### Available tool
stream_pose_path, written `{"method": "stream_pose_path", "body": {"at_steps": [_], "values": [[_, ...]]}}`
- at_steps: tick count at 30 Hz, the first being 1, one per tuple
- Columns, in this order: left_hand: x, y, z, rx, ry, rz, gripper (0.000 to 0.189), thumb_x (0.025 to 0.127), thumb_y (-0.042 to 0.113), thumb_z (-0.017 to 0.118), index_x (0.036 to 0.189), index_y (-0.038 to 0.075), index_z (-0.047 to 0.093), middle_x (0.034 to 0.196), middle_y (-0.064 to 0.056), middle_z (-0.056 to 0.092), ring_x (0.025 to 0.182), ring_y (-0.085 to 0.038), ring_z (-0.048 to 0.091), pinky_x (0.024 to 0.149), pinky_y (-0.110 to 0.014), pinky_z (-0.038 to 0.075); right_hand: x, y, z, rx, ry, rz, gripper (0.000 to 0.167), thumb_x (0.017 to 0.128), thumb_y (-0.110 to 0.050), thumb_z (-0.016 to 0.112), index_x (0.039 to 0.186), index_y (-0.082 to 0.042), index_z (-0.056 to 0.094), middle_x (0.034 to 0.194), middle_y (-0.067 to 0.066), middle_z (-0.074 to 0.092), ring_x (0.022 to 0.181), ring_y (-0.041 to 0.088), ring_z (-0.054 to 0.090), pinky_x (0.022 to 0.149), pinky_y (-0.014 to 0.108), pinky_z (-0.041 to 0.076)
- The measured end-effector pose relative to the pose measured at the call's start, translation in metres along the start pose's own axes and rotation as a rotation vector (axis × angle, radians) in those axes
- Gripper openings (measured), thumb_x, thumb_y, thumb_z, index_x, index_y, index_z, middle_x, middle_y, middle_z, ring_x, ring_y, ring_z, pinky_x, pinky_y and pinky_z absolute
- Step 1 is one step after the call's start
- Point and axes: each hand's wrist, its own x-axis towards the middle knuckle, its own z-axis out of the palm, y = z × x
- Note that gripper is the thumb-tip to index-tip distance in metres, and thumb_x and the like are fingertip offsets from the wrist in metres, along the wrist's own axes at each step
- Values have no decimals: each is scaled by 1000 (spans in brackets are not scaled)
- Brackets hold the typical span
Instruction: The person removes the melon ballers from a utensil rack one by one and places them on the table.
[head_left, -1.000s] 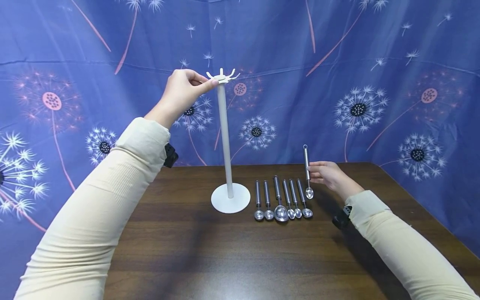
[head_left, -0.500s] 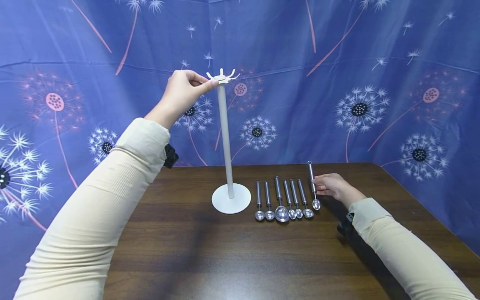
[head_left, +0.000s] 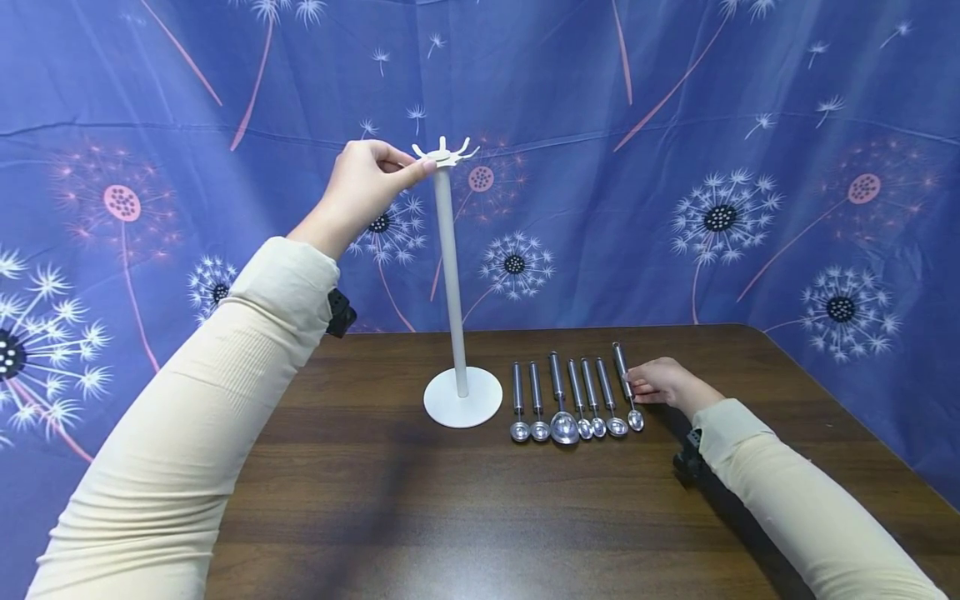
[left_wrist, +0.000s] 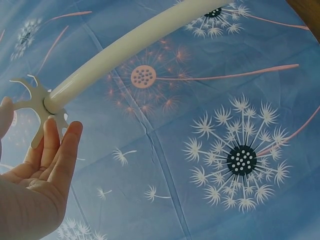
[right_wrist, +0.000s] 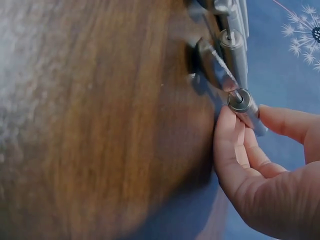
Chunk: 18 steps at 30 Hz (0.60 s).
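A white stand [head_left: 452, 283] rises from a round base, with a ring of curved hooks [head_left: 446, 156] on top. My left hand [head_left: 365, 190] pinches the rim of this hooked top between thumb and fingers; the left wrist view shows the fingers [left_wrist: 62, 155] beneath the hooks. At the right end of a row of metal utensils, my right hand [head_left: 670, 385] holds a small metal spoon [head_left: 621, 367] by its tubular handle. In the right wrist view, thumb and fingers pinch that handle [right_wrist: 250, 116], and the bowl [right_wrist: 215, 65] lies at or just above the tabletop.
Several metal spoons and scoops, among them a bigger scoop [head_left: 564, 427], lie side by side to the right of the stand's base [head_left: 462, 412]. They rest on a brown wooden table [head_left: 480, 508]. A blue dandelion-print cloth [head_left: 585, 208] hangs behind.
My right hand has lowered the spoon from above the table and moved slightly right, down to the end of the row. The left hand has stayed on the stand's top.
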Motion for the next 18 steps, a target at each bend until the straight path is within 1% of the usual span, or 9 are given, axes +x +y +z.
{"method": "stream_pose_path", "body": {"at_steps": [4, 7, 12, 18], "values": [[-1, 1, 0, 6, -2, -7, 45, 88, 47, 67, 109, 8, 71, 77, 12, 61, 88, -9, 51, 80, -26, 42, 2, -2, 2, -1, 28, 54, 17, 94, -2, 55, 107, 8, 51, 69, -2, 58, 59, 5, 60, 65, 23, 58], [-1, 1, -1, 5, -4, -9, 45, 88, 47, 67, 110, 7, 70, 77, 12, 61, 89, -9, 51, 81, -26, 42, 2, -5, 3, -23, 43, 78, 11, 92, -3, 56, 99, 3, 50, 68, -1, 56, 57, 6, 60, 66, 25, 59], [-1, 1, -1, 4, -8, -8, 45, 89, 46, 67, 111, 7, 70, 77, 12, 61, 90, -9, 52, 83, -27, 43, 1, -7, 6, -75, 56, 109, 11, 90, -3, 57, 96, 1, 48, 67, -1, 55, 58, 7, 58, 67, 27, 59], [-1, 1, -1, 5, -7, -1, 44, 89, 45, 66, 111, 7, 70, 77, 13, 62, 90, -9, 52, 83, -26, 44, -2, -9, 8, -105, 50, 110, 13, 89, -1, 56, 96, 2, 45, 67, 1, 54, 57, 8, 57, 66, 27, 59]]}}
